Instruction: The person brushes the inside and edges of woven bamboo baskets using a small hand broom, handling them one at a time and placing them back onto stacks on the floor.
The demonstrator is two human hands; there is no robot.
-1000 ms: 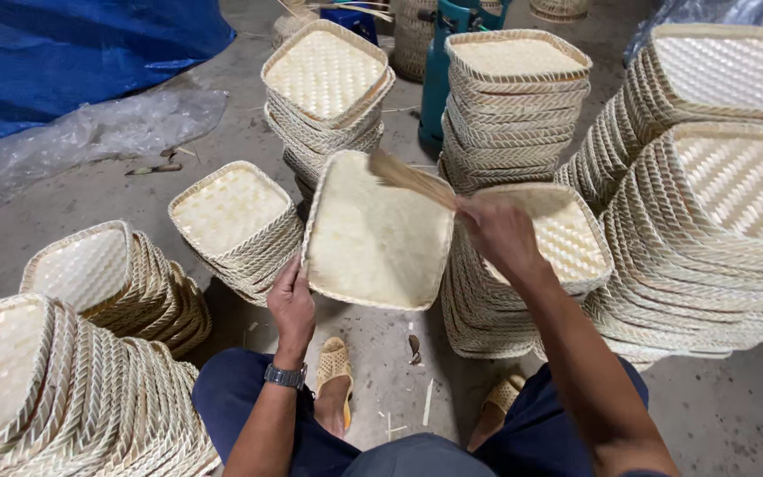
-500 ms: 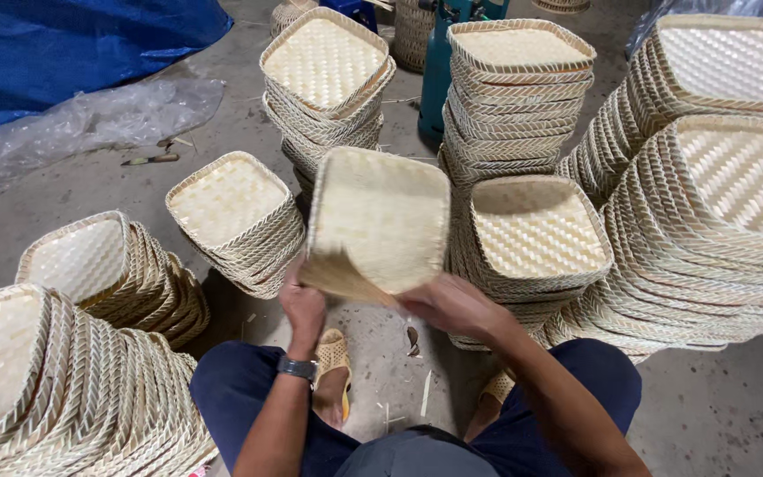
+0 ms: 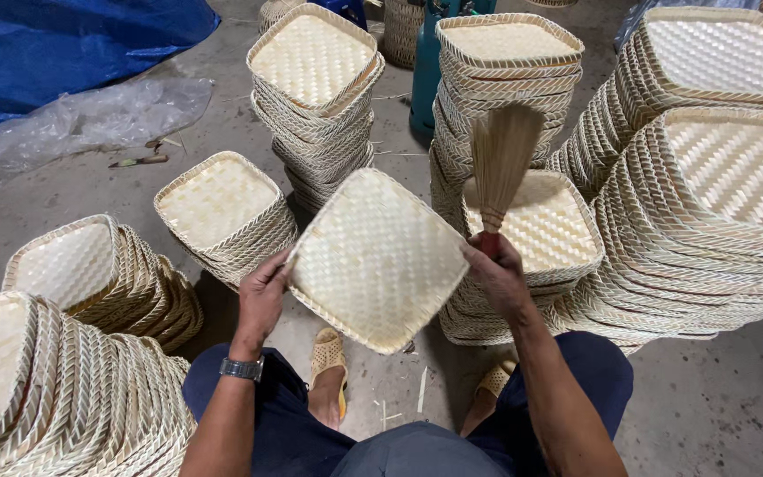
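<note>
I hold a square woven bamboo tray [image 3: 377, 258] in front of my knees, turned so its flat woven underside faces me. My left hand [image 3: 262, 291] grips its left edge, thumb on the face. My right hand [image 3: 498, 276] holds the tray's right edge together with a small straw brush [image 3: 501, 168] with a red handle, its bristles pointing up. A wristwatch [image 3: 241, 367] sits on my left wrist.
Stacks of the same woven trays ring me: far left [image 3: 55, 371], left [image 3: 222, 208], ahead [image 3: 315, 84], centre right [image 3: 509, 66] and right [image 3: 717, 194]. A teal cylinder [image 3: 426, 71] stands behind. Blue tarp [image 3: 64, 44] and clear plastic sheet [image 3: 81, 124] lie on the concrete floor.
I have turned the tray over and rotated it so its underside faces me. My right hand moved from the tray's lower edge to its right edge, and the brush now points upward.
</note>
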